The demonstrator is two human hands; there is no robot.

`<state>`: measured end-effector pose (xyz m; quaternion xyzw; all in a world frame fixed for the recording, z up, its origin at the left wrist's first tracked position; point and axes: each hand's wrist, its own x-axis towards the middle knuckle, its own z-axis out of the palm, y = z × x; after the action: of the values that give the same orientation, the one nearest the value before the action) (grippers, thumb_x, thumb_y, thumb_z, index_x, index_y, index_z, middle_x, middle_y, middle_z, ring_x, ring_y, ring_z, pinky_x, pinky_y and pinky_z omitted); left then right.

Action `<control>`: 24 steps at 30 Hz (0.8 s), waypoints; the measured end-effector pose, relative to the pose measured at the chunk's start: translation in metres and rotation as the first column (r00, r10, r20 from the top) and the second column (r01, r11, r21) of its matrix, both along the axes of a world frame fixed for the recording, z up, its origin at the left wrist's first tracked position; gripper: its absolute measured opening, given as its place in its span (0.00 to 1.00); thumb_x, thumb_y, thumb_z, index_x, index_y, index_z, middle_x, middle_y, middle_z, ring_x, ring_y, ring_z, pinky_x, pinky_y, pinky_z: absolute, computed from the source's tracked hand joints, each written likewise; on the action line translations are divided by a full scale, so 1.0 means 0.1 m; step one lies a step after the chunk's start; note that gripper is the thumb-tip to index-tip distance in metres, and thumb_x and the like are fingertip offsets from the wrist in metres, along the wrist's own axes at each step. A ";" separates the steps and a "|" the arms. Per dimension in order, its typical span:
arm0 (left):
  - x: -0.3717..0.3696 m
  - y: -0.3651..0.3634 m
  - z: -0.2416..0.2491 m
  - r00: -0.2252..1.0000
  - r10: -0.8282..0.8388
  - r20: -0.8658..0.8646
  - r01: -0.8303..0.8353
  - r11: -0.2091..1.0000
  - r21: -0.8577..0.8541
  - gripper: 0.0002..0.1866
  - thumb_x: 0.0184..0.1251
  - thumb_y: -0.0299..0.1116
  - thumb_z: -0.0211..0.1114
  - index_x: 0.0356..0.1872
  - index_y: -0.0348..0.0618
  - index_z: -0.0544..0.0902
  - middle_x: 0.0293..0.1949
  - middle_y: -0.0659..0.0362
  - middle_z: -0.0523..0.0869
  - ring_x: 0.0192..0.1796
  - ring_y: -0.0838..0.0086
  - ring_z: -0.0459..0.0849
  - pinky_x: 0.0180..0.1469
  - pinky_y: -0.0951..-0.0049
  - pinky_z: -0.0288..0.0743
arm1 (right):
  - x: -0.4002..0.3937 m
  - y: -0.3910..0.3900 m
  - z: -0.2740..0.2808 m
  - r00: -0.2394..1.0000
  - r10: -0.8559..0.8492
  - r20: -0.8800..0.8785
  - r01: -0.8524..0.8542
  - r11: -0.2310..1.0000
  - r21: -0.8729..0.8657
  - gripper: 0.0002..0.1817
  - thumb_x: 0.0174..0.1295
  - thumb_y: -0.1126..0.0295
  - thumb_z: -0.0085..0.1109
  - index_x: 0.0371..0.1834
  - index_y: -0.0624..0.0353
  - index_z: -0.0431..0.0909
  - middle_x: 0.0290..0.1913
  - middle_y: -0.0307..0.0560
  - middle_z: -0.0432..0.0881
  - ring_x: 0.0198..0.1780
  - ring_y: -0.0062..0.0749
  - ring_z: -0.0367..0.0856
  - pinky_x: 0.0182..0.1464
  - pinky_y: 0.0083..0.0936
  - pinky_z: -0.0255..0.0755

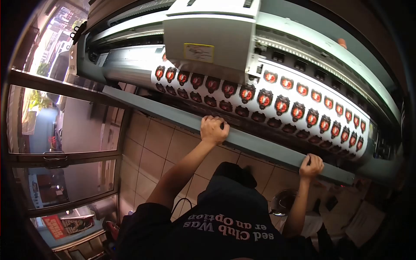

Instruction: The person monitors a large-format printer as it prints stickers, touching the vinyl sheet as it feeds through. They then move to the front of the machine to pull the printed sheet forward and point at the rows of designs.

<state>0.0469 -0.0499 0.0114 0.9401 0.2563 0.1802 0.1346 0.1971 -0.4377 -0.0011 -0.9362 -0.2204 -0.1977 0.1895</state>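
Note:
Both hands rest on the long grey front bar [260,145] of a large printer. My left hand [214,130] has its fingers curled over the bar near the middle of the view. Further right, my right hand [311,165] is curled round the same bar. Beyond the bar, a white printed sheet [251,106] with rows of red and black emblems curves down over the printer's front. The printer's white carriage [210,37], with a yellow-edged label, stands above the left part of the sheet.
At the left is a glass door [65,121] with a dark frame and handle. The tiled floor [160,138] shows below the bar. Papers [365,223] lie at the lower right, near a round metallic object [284,201]. A black clip [78,32] sits at the printer's left end.

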 end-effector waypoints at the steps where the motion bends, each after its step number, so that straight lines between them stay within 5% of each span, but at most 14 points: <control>1: 0.00 0.01 -0.01 1.000 -0.013 0.002 0.013 1.000 -0.002 0.11 0.52 0.37 0.59 0.24 0.43 0.85 0.29 0.57 0.86 0.37 0.63 0.82 0.55 0.62 0.69 | 0.01 -0.02 -0.03 1.000 0.006 0.011 -0.006 1.000 -0.003 0.07 0.54 0.68 0.57 0.31 0.56 0.83 0.35 0.42 0.84 0.44 0.40 0.79 0.53 0.36 0.66; 24: 0.09 0.04 0.07 0.997 -0.068 0.027 0.069 0.997 -0.042 0.06 0.51 0.33 0.61 0.21 0.45 0.79 0.23 0.60 0.79 0.32 0.65 0.78 0.50 0.64 0.67 | 0.02 0.05 0.10 0.993 0.012 -0.120 -0.020 0.998 -0.063 0.13 0.53 0.69 0.51 0.37 0.58 0.83 0.39 0.43 0.83 0.48 0.42 0.79 0.55 0.36 0.64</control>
<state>0.0555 -0.0462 0.0183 0.9428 0.2260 0.1819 0.1642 0.1990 -0.4326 0.0089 -0.9502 -0.2225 -0.1325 0.1737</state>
